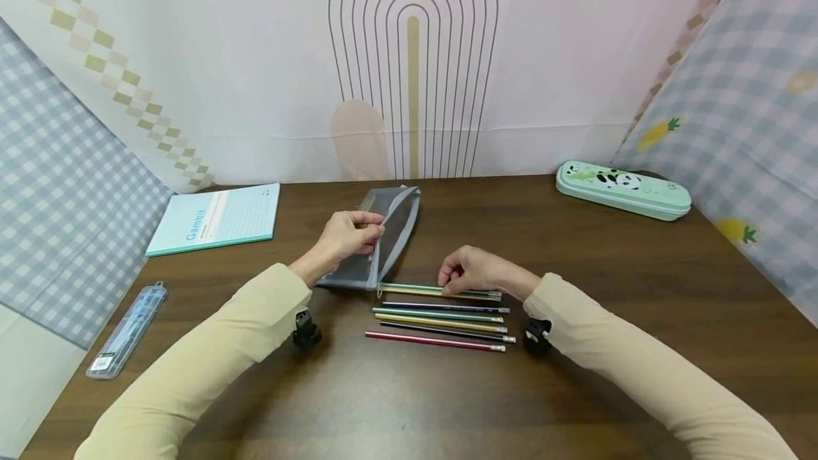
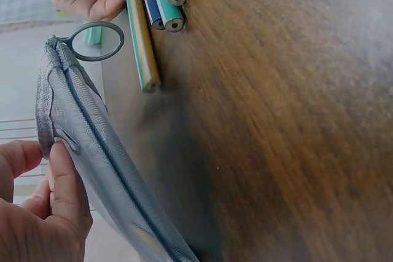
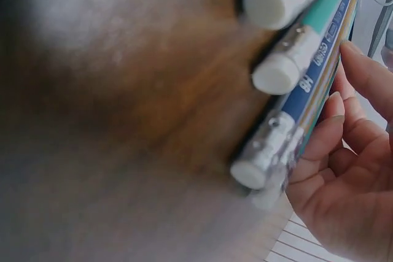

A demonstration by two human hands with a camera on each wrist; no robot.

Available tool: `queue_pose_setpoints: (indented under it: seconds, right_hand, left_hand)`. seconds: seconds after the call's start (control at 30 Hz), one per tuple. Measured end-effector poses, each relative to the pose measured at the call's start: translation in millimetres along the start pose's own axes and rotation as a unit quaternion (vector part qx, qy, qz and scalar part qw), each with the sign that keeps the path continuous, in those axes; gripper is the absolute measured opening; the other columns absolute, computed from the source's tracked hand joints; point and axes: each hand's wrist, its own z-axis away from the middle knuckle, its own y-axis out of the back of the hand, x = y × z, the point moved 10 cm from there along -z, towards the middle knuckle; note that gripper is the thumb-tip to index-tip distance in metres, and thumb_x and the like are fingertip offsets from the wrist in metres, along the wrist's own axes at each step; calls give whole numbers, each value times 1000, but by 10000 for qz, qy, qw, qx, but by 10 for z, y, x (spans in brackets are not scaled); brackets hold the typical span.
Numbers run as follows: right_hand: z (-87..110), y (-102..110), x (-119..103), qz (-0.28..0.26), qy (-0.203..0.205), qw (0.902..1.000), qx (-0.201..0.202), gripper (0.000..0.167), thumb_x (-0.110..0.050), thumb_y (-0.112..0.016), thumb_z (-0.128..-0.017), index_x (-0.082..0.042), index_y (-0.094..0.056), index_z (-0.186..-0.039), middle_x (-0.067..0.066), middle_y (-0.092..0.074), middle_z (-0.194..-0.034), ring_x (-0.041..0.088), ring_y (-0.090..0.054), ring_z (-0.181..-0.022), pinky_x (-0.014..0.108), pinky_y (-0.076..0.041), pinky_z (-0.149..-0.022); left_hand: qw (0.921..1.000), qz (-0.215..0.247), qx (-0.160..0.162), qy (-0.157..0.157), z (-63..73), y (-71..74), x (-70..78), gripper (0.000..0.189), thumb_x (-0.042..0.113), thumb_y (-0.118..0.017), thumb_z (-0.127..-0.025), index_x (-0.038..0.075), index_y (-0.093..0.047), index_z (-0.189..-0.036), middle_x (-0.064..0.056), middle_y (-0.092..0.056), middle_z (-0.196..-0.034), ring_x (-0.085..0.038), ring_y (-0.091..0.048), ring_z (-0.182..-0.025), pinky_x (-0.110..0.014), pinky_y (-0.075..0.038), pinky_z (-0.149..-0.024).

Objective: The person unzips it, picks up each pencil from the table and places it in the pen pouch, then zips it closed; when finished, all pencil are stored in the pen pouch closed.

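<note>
My left hand (image 1: pixel 348 236) pinches the upper edge of a grey zip pouch (image 1: pixel 399 229), whose mouth gapes toward the right. A ring pull (image 2: pixel 121 41) hangs at the pouch's near corner. With thumb and fingertips, my right hand (image 1: pixel 471 270) pinches a yellow pencil and a green pencil (image 1: pixel 409 289) lying side by side, their unsharpened ends toward the pouch corner. Nearer me, several more pencils lie in a row: dark blue (image 3: pixel 301 96), green (image 1: pixel 422 313), yellow (image 1: pixel 434 321), black (image 1: pixel 460 333) and red (image 1: pixel 428 338). Their white erasers (image 3: pixel 276 73) point right.
A light notebook (image 1: pixel 217 218) lies at the back left, and a clear plastic case (image 1: pixel 128 332) at the left edge. A mint panda pencil case (image 1: pixel 623 190) sits at the back right. Patterned cloth (image 1: pixel 275 55) borders the brown table (image 1: pixel 415 403).
</note>
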Motion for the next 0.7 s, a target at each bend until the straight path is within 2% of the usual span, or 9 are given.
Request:
queue_pose_setpoints:
  seconds: [0.17, 0.4, 0.57, 0.7]
  right_hand:
    - [11, -25, -19, 357, 11, 9993, -50, 7, 0, -70, -80, 0, -63, -78, -4, -48, -61, 7, -41, -56, 18, -36, -53]
    - [70, 85, -17, 285, 300, 9991, -19, 6, 0, -68, -82, 2, -62, -80, -1, -53, -67, 8, -43, -61, 20, -40, -56]
    - [135, 300, 35, -30, 72, 9993, 368, 5, -1, -65, -86, 2, -61, -84, 2, -56, -72, 11, -45, -64, 20, -41, -55]
    - [133, 467, 83, -454, -302, 9943, 917, 9, -6, -61, -90, 2, -59, -92, 1, -54, -73, 12, -46, -65, 21, -43, -53]
  left_hand:
    - [10000, 3, 1, -6, 0, -1, -8, 33, 11, -61, -91, -2, -60, -121, -17, -65, -113, -11, -62, -83, -28, -58, -74]
    - [10000, 64, 16, 32, 7, 8, 3, 31, 10, -61, -90, 0, -62, -119, -18, -65, -113, -11, -62, -82, -28, -58, -73]
    - [10000, 75, 17, -18, -3, 5, -3, 31, 10, -61, -90, -1, -62, -119, -18, -65, -113, -10, -62, -80, -28, -58, -72]
    - [10000, 60, -4, -18, -5, -3, -10, 31, 10, -61, -90, -1, -62, -119, -18, -65, -112, -11, -62, -81, -28, -58, -73]
